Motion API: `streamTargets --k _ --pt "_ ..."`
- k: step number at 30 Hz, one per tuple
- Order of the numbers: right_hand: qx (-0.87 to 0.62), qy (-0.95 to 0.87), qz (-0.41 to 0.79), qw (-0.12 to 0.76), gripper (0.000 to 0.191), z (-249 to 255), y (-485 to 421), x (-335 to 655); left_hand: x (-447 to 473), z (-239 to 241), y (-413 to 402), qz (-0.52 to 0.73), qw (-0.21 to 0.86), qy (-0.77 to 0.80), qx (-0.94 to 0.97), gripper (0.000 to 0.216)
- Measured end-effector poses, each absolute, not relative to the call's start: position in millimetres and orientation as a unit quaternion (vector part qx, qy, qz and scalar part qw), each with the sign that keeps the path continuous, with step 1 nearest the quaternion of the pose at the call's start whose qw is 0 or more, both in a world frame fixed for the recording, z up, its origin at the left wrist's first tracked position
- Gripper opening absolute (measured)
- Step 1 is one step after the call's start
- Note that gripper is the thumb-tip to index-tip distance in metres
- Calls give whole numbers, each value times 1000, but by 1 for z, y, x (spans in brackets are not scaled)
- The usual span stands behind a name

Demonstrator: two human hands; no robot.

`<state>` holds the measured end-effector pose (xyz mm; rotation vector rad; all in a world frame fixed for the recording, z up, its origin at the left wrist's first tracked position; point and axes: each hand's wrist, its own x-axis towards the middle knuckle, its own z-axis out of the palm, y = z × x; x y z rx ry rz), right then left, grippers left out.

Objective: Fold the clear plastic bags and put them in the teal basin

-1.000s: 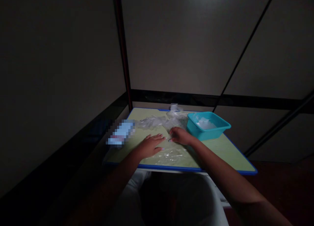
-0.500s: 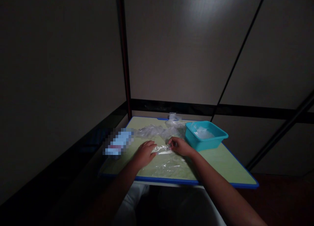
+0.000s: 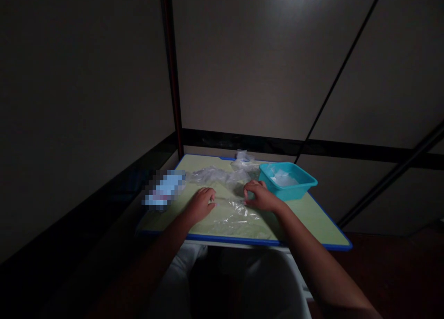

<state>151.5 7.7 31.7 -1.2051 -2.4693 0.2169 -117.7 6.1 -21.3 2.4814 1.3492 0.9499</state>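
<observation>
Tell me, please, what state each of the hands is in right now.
Left hand: curled closed, apparently pinching the clear plastic.
Right hand: curled closed, apparently pinching the same plastic farther right.

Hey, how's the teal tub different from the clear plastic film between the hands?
Color: the teal tub is opaque, while the clear plastic film lets the tabletop show through.
Shape: the tub stands upright with raised walls; the film lies low and wrinkled.
Place: the tub sits beyond the right hand, whereas the film spreads between both hands, toward the near edge.
Shared: both are on the table.
</observation>
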Motion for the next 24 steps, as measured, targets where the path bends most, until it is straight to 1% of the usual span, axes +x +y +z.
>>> streamTargets --k 4,9,13,17,21,24 --pt "-402 -896 21 187 5 31 -8 154 -118 -18 5 319 73 464 823 18" --pt "-501 -841 15 204 12 21 -7 172 -120 -15 5 310 68 471 823 11" --pt "-535 -810 20 237 25 17 -5 174 -120 -15 4 312 58 484 816 14" --pt "-486 -832 26 266 40 18 -13 161 -119 -12 4 316 47 494 809 22" --pt "-441 -866 11 236 58 23 -37 147 -121 -2 -8 314 28 480 818 30" --pt "-408 -894 18 184 80 21 -68 136 -129 3 -33 272 40 437 856 41"
